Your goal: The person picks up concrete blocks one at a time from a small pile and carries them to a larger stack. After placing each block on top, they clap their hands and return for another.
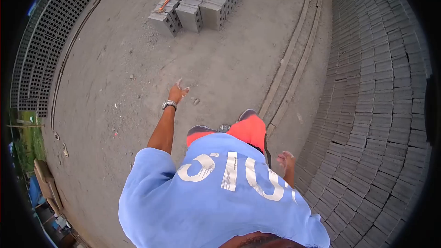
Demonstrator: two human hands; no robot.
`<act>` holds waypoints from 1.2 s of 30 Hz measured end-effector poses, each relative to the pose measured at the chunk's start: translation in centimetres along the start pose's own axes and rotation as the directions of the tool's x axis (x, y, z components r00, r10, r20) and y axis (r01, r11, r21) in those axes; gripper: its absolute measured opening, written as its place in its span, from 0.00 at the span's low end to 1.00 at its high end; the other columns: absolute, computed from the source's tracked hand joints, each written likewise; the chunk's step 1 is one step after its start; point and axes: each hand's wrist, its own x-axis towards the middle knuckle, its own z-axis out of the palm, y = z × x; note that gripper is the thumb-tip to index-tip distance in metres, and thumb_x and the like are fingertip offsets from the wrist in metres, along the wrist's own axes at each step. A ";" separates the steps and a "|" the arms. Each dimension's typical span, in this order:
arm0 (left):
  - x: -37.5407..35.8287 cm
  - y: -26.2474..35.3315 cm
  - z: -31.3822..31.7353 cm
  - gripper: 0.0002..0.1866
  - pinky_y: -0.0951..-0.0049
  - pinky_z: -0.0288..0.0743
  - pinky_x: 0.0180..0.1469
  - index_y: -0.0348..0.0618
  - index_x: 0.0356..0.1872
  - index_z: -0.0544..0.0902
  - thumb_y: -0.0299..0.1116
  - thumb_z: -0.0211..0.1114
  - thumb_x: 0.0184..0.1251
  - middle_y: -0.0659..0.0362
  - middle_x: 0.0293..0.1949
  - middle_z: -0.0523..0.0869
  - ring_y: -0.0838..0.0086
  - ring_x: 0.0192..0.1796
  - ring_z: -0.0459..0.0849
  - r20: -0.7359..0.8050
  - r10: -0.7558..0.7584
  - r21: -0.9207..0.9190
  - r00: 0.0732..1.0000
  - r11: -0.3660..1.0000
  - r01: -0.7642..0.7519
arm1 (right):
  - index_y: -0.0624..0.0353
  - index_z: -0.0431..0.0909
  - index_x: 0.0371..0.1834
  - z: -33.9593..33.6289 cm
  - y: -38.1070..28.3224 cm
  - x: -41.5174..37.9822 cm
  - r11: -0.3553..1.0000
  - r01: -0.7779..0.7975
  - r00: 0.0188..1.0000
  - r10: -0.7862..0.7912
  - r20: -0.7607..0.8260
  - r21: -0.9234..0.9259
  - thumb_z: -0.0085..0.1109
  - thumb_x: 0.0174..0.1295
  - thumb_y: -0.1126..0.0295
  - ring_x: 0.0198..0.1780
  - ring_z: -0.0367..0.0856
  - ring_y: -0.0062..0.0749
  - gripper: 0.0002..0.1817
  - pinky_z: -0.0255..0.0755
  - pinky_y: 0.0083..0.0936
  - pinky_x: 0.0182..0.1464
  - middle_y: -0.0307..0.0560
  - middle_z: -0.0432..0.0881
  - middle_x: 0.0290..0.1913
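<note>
My left hand [178,93], with a metal watch [169,104] on its wrist, reaches out over the bare ground. Its fingers are spread and nothing is in them; pale dust marks the fingertips. Beside my right hip, my right hand [286,160] hangs with loosely bent fingers, and no object shows in it. It is nearest to the long stack of grey blocks [358,156] on the right, apart from it. Ahead of me stands a group of hollow concrete blocks [189,14], with a thin orange tool [166,1] lying on top.
Two parallel rails [294,50] run along the ground between me and the right stack. A curved wall of hollow blocks [43,41] stands at the far left. Small stones [196,101] lie on the dusty ground, and a brown board-like object [47,184] is at the lower left.
</note>
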 end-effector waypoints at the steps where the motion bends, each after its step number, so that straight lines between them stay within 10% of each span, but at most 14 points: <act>1: 0.5 -0.6 1.6 0.40 0.63 0.77 0.57 0.42 0.70 0.69 0.44 0.72 0.57 0.42 0.53 0.84 0.54 0.54 0.85 0.013 -0.077 -0.107 0.997 0.991 0.078 | 0.61 0.75 0.59 -0.7 -4.4 2.6 0.993 0.035 0.995 -0.045 -0.089 -0.111 0.63 0.61 0.58 0.32 0.86 0.34 0.26 0.72 0.29 0.30 0.51 0.86 0.41; 5: 3.8 -7.4 6.0 0.35 0.60 0.82 0.30 0.40 0.68 0.70 0.45 0.69 0.63 0.45 0.50 0.86 0.60 0.37 0.89 0.028 -0.330 -0.233 0.944 0.916 0.327 | 0.61 0.78 0.55 -2.0 -20.3 10.8 0.964 0.215 0.930 -0.252 -0.267 -0.159 0.59 0.65 0.63 0.25 0.83 0.32 0.19 0.67 0.25 0.23 0.48 0.86 0.34; 14: 12.3 -4.9 -0.1 0.23 0.58 0.80 0.29 0.42 0.60 0.77 0.45 0.59 0.69 0.48 0.44 0.86 0.60 0.35 0.88 0.264 -0.724 -0.452 0.638 0.491 0.745 | 0.57 0.78 0.51 23.1 -47.0 28.1 0.982 0.128 0.984 -0.143 -0.104 -0.141 0.55 0.66 0.59 0.27 0.85 0.35 0.16 0.70 0.33 0.27 0.50 0.87 0.36; 17: 18.0 -0.7 -3.8 0.24 0.63 0.80 0.30 0.40 0.60 0.76 0.45 0.59 0.71 0.50 0.44 0.87 0.64 0.36 0.88 0.153 -0.564 -0.565 0.811 0.624 0.540 | 0.57 0.77 0.54 39.2 -54.6 28.5 0.934 0.273 0.956 -0.237 0.174 -0.230 0.58 0.65 0.55 0.27 0.83 0.33 0.21 0.70 0.32 0.29 0.50 0.87 0.36; 23: 29.8 7.9 -9.7 0.23 0.72 0.78 0.30 0.36 0.57 0.77 0.45 0.60 0.72 0.53 0.39 0.88 0.72 0.33 0.87 0.007 -0.499 -0.635 0.866 0.667 0.390 | 0.72 0.71 0.58 65.0 -68.2 20.3 0.861 0.508 0.685 -0.400 0.609 -0.007 0.63 0.64 0.58 0.34 0.83 0.30 0.29 0.78 0.28 0.40 0.53 0.84 0.39; 29: 45.9 10.1 -14.9 0.23 0.72 0.79 0.31 0.36 0.57 0.77 0.46 0.60 0.73 0.54 0.41 0.88 0.73 0.35 0.87 0.028 -0.448 -0.620 0.893 0.693 0.367 | 0.61 0.71 0.62 78.9 -78.0 19.1 0.900 0.433 0.730 -0.381 0.567 0.048 0.62 0.61 0.42 0.38 0.82 0.27 0.37 0.66 0.26 0.36 0.46 0.86 0.41; 36: 62.3 13.8 -25.1 0.23 0.74 0.76 0.32 0.37 0.56 0.78 0.47 0.60 0.73 0.56 0.41 0.88 0.74 0.35 0.86 -0.006 -0.367 -0.682 0.930 0.682 0.264 | 0.74 0.62 0.66 93.0 -90.6 21.6 0.945 0.256 0.868 -0.317 0.382 0.204 0.71 0.49 0.39 0.48 0.76 0.35 0.53 0.69 0.30 0.47 0.56 0.79 0.48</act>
